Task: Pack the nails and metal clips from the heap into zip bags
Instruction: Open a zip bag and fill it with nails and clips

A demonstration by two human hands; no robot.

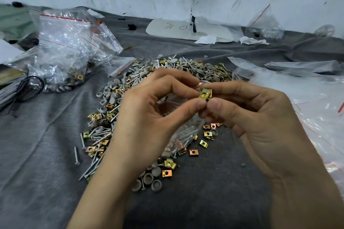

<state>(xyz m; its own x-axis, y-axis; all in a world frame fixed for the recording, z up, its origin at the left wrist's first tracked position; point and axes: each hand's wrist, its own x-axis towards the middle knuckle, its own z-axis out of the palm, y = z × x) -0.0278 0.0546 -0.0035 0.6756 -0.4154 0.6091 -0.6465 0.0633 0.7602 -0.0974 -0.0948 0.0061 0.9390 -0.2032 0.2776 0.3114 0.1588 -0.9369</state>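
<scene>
The right hand (260,117) pinches a yellow metal clip (204,94) between thumb and forefinger, above the heap (115,98) on the grey cloth (37,145). The left hand (149,113) seems to pinch the mouth of a clear zip bag (195,123) hanging below, nails (186,135) inside

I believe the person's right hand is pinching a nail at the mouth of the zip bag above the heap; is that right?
Not quite: the head view shows the right hand pinching a yellow metal clip, not a nail, at the mouth of the zip bag, which the left hand holds above the heap.
</scene>
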